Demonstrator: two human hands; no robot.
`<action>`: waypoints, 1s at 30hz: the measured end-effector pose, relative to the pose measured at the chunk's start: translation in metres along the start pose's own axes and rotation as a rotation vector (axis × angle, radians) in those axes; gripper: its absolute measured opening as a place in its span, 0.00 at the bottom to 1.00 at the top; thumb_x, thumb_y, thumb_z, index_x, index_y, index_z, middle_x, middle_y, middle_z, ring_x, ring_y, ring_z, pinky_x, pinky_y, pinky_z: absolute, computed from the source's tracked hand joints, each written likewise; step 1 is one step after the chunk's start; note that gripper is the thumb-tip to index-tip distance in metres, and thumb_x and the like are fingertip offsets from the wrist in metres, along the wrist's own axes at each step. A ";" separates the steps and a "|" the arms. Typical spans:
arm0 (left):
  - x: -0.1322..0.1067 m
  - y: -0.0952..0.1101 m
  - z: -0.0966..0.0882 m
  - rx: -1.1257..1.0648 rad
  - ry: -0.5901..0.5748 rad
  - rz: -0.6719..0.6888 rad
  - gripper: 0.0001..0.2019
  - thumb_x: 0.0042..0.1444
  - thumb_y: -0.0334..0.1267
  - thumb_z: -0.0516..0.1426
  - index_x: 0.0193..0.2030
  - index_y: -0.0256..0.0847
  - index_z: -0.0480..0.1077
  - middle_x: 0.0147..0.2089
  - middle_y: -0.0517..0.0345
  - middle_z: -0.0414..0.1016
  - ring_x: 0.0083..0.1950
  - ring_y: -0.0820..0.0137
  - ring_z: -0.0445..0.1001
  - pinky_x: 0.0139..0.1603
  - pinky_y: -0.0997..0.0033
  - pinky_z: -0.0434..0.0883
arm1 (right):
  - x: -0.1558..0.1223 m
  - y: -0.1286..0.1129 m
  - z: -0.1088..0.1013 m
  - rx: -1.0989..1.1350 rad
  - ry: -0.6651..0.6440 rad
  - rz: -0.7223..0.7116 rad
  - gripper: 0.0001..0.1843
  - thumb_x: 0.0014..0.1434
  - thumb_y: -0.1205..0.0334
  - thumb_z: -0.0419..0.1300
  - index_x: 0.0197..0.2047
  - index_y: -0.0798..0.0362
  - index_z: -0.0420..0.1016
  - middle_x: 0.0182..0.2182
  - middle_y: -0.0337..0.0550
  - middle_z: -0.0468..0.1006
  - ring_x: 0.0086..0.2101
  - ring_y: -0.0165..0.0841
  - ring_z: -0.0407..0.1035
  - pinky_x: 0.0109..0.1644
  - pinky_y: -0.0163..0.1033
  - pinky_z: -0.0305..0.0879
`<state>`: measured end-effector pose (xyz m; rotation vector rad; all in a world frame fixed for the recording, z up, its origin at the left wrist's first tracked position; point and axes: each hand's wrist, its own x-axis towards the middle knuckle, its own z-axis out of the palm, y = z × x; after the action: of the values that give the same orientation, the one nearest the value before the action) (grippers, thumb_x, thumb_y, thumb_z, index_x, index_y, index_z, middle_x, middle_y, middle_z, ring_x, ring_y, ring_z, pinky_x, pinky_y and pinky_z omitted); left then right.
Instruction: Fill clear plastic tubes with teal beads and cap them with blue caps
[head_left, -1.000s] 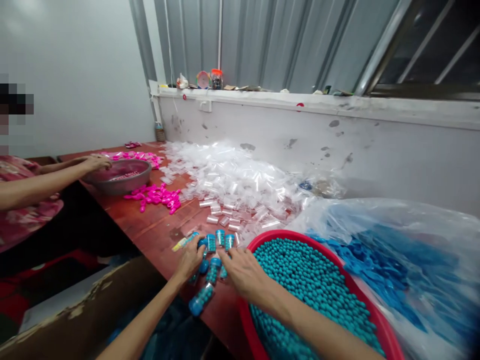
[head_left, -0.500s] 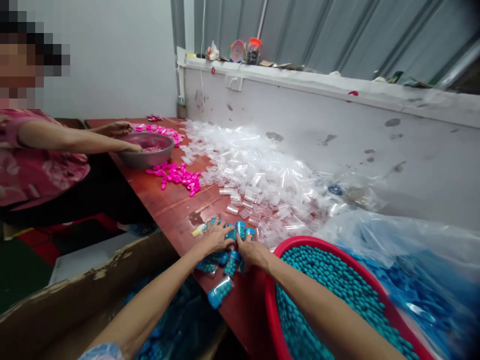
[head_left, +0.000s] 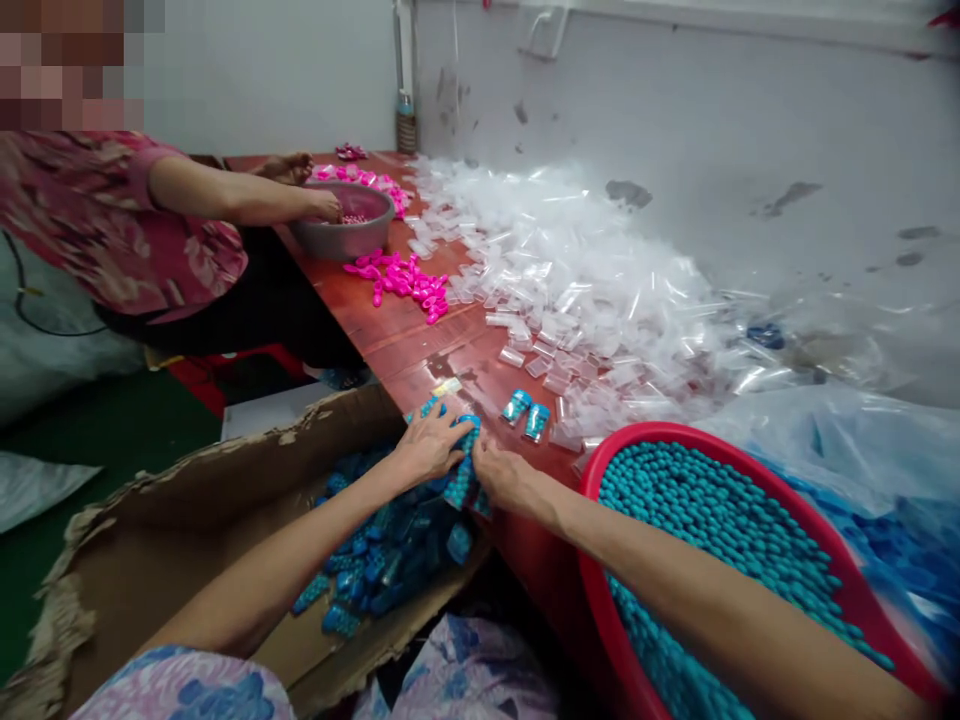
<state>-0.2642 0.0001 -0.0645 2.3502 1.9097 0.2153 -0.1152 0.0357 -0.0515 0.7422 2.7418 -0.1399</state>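
Observation:
My left hand point(head_left: 429, 447) and my right hand point(head_left: 504, 478) press together on a bunch of blue-capped clear tubes filled with teal beads point(head_left: 461, 478) at the near edge of the red-brown table point(head_left: 390, 335). The bunch hangs over an open cardboard box point(head_left: 187, 530) that holds several filled tubes point(head_left: 390, 555). Two more filled tubes point(head_left: 526, 414) lie on the table just beyond my hands. My right forearm crosses the rim of a red basin point(head_left: 600, 470) full of teal beads.
A big heap of empty clear tubes point(head_left: 592, 290) covers the table's far side against the wall. Another person at the left reaches into a grey metal bowl point(head_left: 352, 230), with pink caps point(head_left: 409, 280) beside it. A plastic bag of blue caps point(head_left: 892, 520) lies at right.
My hands have swept the gathered tubes from the tabletop to its near edge above the box. The view has tilted downward, and the other person's hand stays in the bowl.

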 end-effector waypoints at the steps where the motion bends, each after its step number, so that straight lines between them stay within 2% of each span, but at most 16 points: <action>1: -0.007 -0.003 -0.002 0.006 0.006 -0.003 0.22 0.51 0.41 0.53 0.54 0.48 0.59 0.50 0.52 0.65 0.57 0.53 0.53 0.49 0.51 0.59 | 0.000 -0.007 -0.001 0.009 0.007 -0.006 0.21 0.52 0.76 0.48 0.50 0.67 0.62 0.45 0.64 0.68 0.41 0.42 0.67 0.37 0.40 0.69; 4: -0.029 -0.012 -0.006 0.015 0.014 -0.029 0.21 0.52 0.39 0.53 0.54 0.48 0.59 0.51 0.52 0.65 0.57 0.54 0.54 0.49 0.53 0.59 | 0.005 -0.022 -0.006 0.042 0.023 -0.037 0.23 0.52 0.73 0.51 0.53 0.66 0.59 0.42 0.60 0.70 0.37 0.38 0.68 0.35 0.37 0.68; 7: -0.048 -0.022 -0.010 0.005 0.027 -0.061 0.18 0.52 0.40 0.53 0.52 0.46 0.63 0.49 0.51 0.66 0.55 0.56 0.58 0.48 0.56 0.61 | 0.013 -0.023 -0.015 0.074 0.044 -0.070 0.22 0.54 0.66 0.52 0.53 0.55 0.59 0.43 0.49 0.70 0.37 0.34 0.68 0.36 0.35 0.66; 10: -0.060 -0.031 -0.015 -0.031 0.085 -0.133 0.14 0.55 0.41 0.49 0.48 0.44 0.66 0.46 0.51 0.67 0.49 0.62 0.64 0.47 0.61 0.63 | 0.021 -0.001 -0.025 0.066 0.092 0.022 0.18 0.59 0.67 0.46 0.52 0.49 0.60 0.45 0.46 0.67 0.40 0.35 0.66 0.39 0.38 0.64; 12: -0.062 -0.038 -0.019 -0.074 0.124 -0.200 0.14 0.57 0.40 0.47 0.47 0.43 0.66 0.44 0.52 0.68 0.45 0.65 0.66 0.46 0.64 0.65 | 0.025 0.021 -0.029 0.040 0.117 0.152 0.18 0.59 0.69 0.44 0.53 0.52 0.60 0.48 0.53 0.64 0.43 0.41 0.64 0.41 0.44 0.62; 14: -0.060 -0.044 -0.022 -0.128 0.144 -0.244 0.13 0.57 0.40 0.46 0.46 0.43 0.67 0.41 0.54 0.69 0.43 0.66 0.68 0.45 0.65 0.65 | 0.026 0.041 -0.028 0.025 0.107 0.268 0.17 0.58 0.69 0.46 0.52 0.56 0.61 0.48 0.58 0.63 0.43 0.45 0.63 0.39 0.47 0.61; 17: -0.048 -0.047 -0.019 -0.183 0.189 -0.273 0.14 0.57 0.39 0.47 0.47 0.41 0.66 0.42 0.53 0.69 0.44 0.65 0.68 0.46 0.65 0.66 | 0.025 0.056 -0.022 0.025 0.057 0.328 0.15 0.55 0.69 0.51 0.47 0.60 0.65 0.45 0.61 0.66 0.41 0.46 0.64 0.36 0.45 0.61; 21: -0.015 -0.041 -0.008 -0.250 0.239 -0.213 0.19 0.56 0.39 0.48 0.54 0.39 0.60 0.50 0.50 0.66 0.51 0.63 0.64 0.52 0.62 0.63 | 0.027 0.049 -0.017 0.041 0.019 0.267 0.15 0.54 0.71 0.51 0.46 0.59 0.67 0.42 0.56 0.68 0.42 0.42 0.64 0.39 0.41 0.59; 25: 0.019 -0.033 0.003 -0.290 0.203 -0.136 0.20 0.57 0.39 0.47 0.57 0.39 0.57 0.56 0.51 0.62 0.56 0.67 0.61 0.57 0.66 0.59 | 0.029 0.047 -0.022 0.080 0.008 0.251 0.19 0.56 0.63 0.50 0.52 0.52 0.61 0.45 0.52 0.67 0.38 0.37 0.67 0.37 0.37 0.61; 27: 0.031 -0.031 0.007 -0.294 0.166 -0.104 0.22 0.57 0.41 0.47 0.58 0.39 0.56 0.58 0.50 0.61 0.58 0.67 0.59 0.58 0.65 0.57 | 0.028 0.052 -0.024 0.098 -0.001 0.284 0.21 0.55 0.60 0.52 0.52 0.54 0.60 0.46 0.55 0.66 0.38 0.39 0.68 0.35 0.38 0.62; 30: 0.040 -0.029 0.015 -0.290 0.084 -0.067 0.26 0.54 0.47 0.49 0.59 0.38 0.55 0.59 0.46 0.59 0.61 0.61 0.54 0.59 0.57 0.53 | 0.027 0.054 -0.022 0.134 -0.036 0.304 0.24 0.50 0.61 0.57 0.50 0.59 0.61 0.41 0.57 0.70 0.37 0.42 0.69 0.35 0.39 0.63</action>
<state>-0.2813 0.0457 -0.0820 2.1161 1.8449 0.5526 -0.1161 0.0985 -0.0396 1.1698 2.5670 -0.2685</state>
